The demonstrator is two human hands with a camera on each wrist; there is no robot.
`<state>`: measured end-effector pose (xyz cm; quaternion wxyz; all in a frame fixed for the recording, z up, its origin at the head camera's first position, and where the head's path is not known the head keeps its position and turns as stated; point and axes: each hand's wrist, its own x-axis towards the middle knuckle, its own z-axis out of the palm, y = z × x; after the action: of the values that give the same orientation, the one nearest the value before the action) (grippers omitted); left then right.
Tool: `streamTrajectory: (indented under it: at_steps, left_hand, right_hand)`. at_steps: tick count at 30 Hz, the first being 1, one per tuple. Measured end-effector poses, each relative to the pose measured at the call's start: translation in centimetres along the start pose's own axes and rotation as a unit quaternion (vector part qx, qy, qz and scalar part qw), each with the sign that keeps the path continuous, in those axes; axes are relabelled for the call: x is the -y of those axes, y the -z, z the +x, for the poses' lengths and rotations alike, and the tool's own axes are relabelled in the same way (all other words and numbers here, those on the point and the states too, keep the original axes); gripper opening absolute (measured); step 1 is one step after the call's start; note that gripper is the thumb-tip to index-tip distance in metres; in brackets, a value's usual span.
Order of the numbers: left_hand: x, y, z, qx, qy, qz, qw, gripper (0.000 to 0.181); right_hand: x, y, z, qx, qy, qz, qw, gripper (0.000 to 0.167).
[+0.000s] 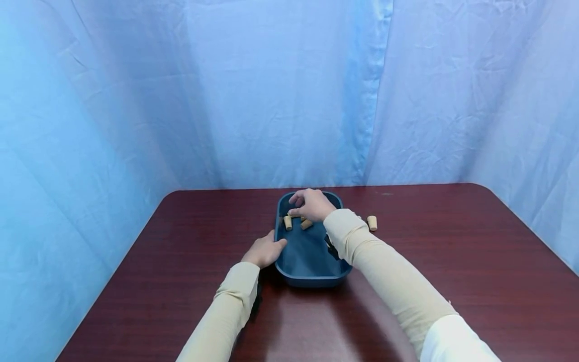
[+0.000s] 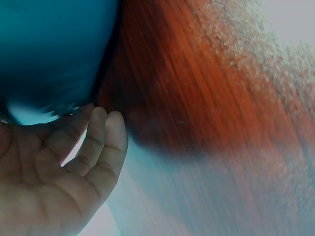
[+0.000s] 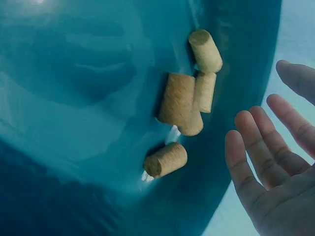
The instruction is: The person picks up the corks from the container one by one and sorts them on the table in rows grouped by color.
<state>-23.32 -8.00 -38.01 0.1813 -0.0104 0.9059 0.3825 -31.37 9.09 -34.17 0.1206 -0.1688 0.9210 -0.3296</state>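
Note:
A dark blue oblong tub (image 1: 313, 278) stands on the table, with several tapered cork stoppers (image 3: 177, 100) lying loose inside. At the tub's left wall, my left hand (image 1: 264, 250) holds the side, its thumb over the rim and the other fingers outside. In the left wrist view those fingers (image 2: 106, 142) reach the tub's outer wall near the tabletop. My right hand (image 1: 314, 204) hovers above the far part of the tub, over the corks. Its fingers (image 3: 259, 146) are spread and loosely extended in the right wrist view, with nothing between them.
One cork stopper (image 1: 372, 223) stands on the table to the right of the tub, and another is partly hidden behind the right sleeve (image 1: 384, 266). The dark red wooden table (image 1: 190, 251) has rounded far corners. Light blue curtains (image 1: 280, 100) hang behind and at the sides.

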Motion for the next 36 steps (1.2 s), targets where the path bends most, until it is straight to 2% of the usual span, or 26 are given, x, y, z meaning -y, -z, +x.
streamTrajectory:
  at_steps: [9, 21, 29, 36]
  left_hand:
    - [0.1, -0.1, 0.1, -0.002, -0.004, 0.008, 1.0000, 0.058]
    - [0.1, -0.1, 0.0, -0.001, -0.007, -0.001, 1.0000, 0.057]
    - [-0.2, -0.1, -0.1, -0.002, -0.011, 0.002, 0.9999, 0.057]
    - [-0.3, -0.1, -0.1, 0.000, -0.015, -0.004, 0.9999, 0.057]
  right_hand:
    - [-0.6, -1.8, 1.0, 0.015, -0.016, -0.016, 0.9996, 0.036]
    - [0.0, -2.9, 1.3, 0.036, -0.014, -0.083, 0.9958, 0.039]
    - [0.4, -3.3, 1.2, 0.023, -0.029, -0.125, 0.9914, 0.044]
    - [0.6, -3.3, 1.1, 0.014, -0.042, -0.137, 0.9895, 0.047]
